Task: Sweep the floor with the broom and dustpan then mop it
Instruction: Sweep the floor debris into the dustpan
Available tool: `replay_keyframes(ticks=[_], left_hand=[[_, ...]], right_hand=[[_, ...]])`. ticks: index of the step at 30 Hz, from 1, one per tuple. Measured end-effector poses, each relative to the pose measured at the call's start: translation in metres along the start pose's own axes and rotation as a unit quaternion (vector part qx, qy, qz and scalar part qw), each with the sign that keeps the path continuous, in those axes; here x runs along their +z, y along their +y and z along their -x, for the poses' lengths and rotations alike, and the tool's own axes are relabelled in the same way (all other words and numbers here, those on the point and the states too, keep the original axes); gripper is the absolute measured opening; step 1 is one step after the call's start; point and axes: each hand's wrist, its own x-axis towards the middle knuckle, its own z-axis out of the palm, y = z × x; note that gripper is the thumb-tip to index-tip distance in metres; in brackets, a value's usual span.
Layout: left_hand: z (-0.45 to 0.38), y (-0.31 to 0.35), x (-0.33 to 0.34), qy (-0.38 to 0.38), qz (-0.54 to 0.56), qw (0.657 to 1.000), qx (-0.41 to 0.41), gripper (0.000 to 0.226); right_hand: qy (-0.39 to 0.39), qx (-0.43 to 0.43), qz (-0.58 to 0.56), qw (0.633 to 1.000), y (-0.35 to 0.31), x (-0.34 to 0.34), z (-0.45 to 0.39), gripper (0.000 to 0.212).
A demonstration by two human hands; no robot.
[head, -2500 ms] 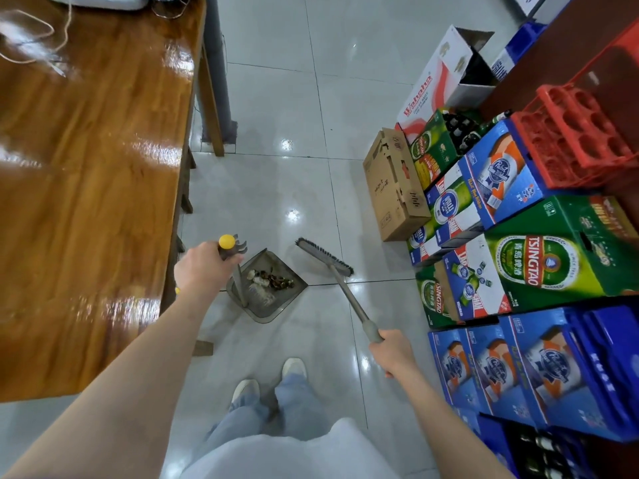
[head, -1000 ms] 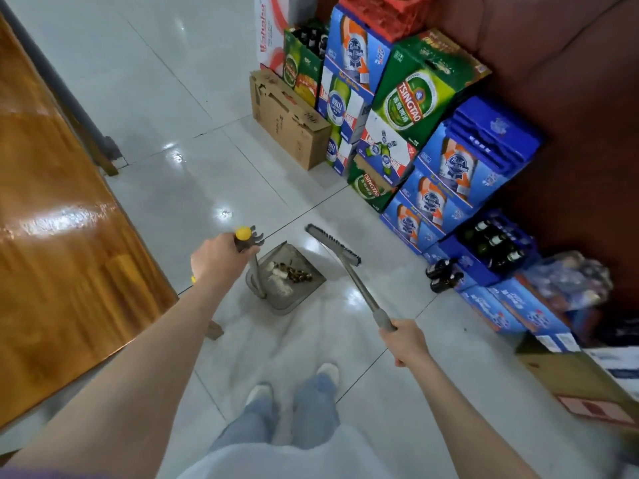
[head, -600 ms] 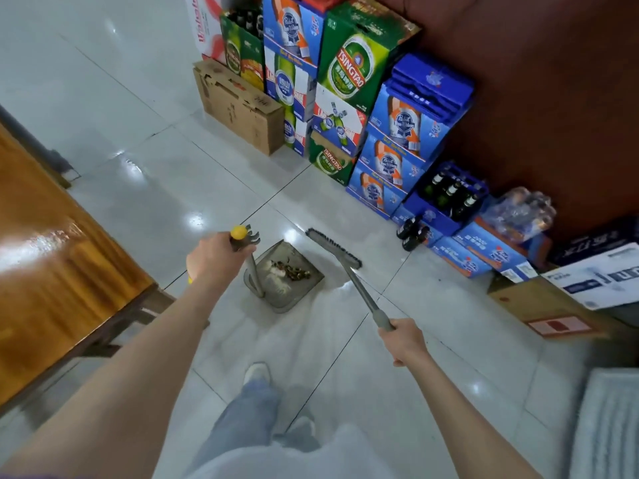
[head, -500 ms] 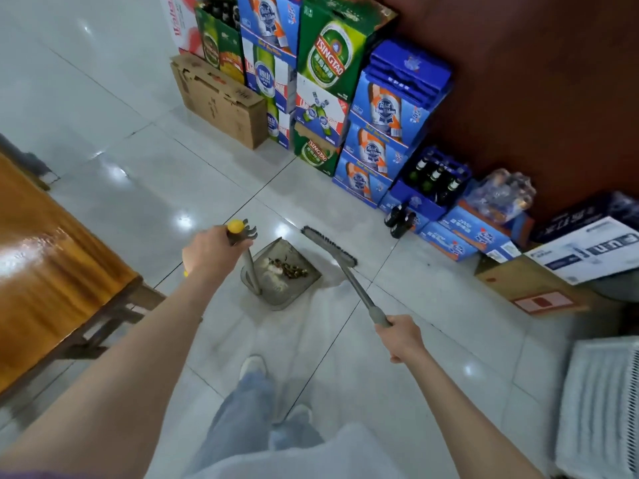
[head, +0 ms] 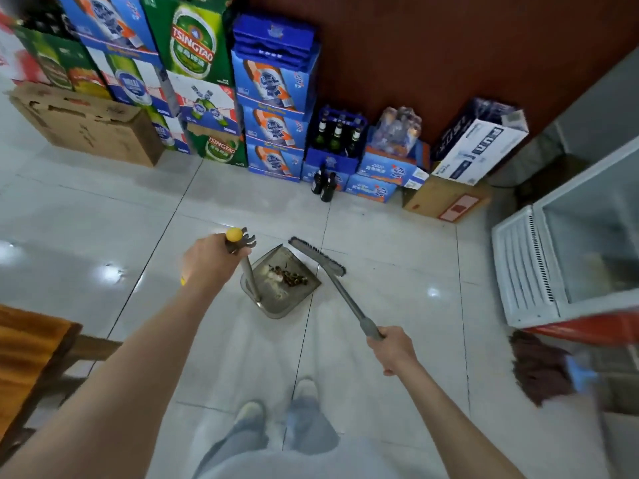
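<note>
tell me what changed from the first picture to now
The view has swung right: the wooden table slid to the left edge, and a white cooler and a mop head came into sight. Unchanged: left hand grips the dustpan handle, right hand grips the broom, litter in the pan.

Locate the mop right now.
Head view, lower right: the mop is on the floor just below the white fridge, right of the right hand gripping the broom.
</note>
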Motion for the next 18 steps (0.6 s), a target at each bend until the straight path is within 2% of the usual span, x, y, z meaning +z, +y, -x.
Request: replay_keyframes(ticks=[12, 18], left_hand=[[0.042, 0.055, 0.026, -0.068, -0.05, 0.981, 0.177, 0.036], [0.073, 0.093, 0.052, -0.102, -0.079, 0.961, 0.243, 0.037]], right_hand=[[0.085, 0.093, -0.133, 0.983, 0.093, 0.038, 0.086, 0.034], [0.117, 0.158, -0.194, 0.961, 0.136, 0.042, 0.118, 0.018]])
